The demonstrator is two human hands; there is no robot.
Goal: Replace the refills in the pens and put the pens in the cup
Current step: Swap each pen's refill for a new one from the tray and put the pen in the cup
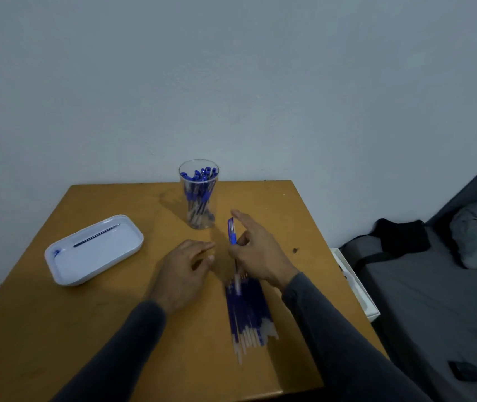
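Note:
A clear plastic cup [199, 195] holding several blue-capped pens stands at the back of the wooden table [109, 329]. My right hand [257, 250] pinches a blue pen [232, 232], cap end up, just right of the cup; the index finger is stretched out. The pen's clear lower barrel hangs over a pile of several blue refills [249, 311] lying on the table. My left hand [185, 271] hovers over the table left of the pen, fingers loosely bent, holding nothing. A white tray [66, 274] at the left holds one dark refill [96, 235] and a blue ink smear.
A pale wall rises directly behind the table. A bed with grey bedding [422, 285] and a black cloth [399, 235] lies to the right. A white box edge [359, 288] sits between table and bed.

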